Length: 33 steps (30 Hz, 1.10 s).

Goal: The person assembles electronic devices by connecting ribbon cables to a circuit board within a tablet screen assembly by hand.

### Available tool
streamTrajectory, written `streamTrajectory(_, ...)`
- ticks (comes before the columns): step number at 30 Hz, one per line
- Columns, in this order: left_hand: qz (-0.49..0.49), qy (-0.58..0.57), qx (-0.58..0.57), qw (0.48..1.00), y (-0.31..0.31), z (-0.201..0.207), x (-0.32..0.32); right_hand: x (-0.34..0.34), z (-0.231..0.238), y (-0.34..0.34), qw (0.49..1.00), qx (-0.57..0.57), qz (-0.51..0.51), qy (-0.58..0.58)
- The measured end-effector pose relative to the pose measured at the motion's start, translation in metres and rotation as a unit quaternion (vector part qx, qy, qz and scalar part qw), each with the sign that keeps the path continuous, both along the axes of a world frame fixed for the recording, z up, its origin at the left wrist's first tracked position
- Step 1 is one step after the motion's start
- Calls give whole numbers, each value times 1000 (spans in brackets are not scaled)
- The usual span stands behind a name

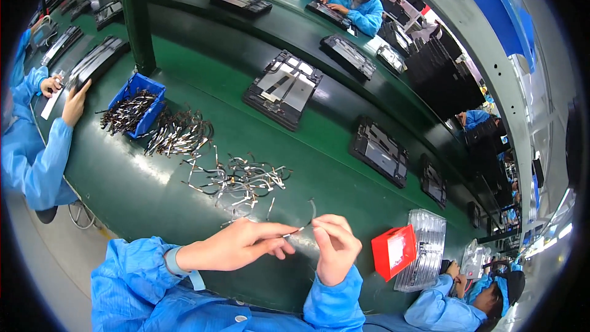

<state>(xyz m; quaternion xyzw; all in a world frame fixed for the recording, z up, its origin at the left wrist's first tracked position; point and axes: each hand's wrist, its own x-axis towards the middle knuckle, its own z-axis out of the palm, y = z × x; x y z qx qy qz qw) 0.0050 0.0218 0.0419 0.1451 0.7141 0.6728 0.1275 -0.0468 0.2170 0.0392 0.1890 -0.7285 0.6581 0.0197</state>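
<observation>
Between my two hands, above the green bench top, is a short thin dark cable (301, 229) with light-coloured bits. My left hand (230, 246), with a pale blue band at its wrist, reaches in from the left and pinches one end between thumb and forefinger. The fingertips of my right hand (335, 243) are closed on the cable further along, and its free end curves up past them. Just beyond my hands lies a loose spread of similar cables (243, 178). A denser pile (178, 135) sits further left, beside a blue bin (158, 91) overfilled with more of them.
Right of my hands stand a red box (393, 252) and stacked clear plastic trays (427, 240). Flat black device assemblies (286, 89) line the bench beyond. A green post (136, 18) rises at the far left. Co-workers in blue sit left (43, 160), across (362, 12) and right (442, 307).
</observation>
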Motion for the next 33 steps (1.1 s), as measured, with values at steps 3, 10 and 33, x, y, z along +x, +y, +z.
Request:
streamTrajectory(3, 55, 15, 5, 998, 10, -11, 3, 9, 4, 2, 984, 109, 5, 142)
streamTrajectory(10, 53, 136, -133, 980, 22, -3, 11, 14, -3, 10, 967, 136, 75, 202)
streamTrajectory(33, 8, 80, -95, 992, 18, -30, 12, -75, -32, 284, 840, 482, -250, -12)
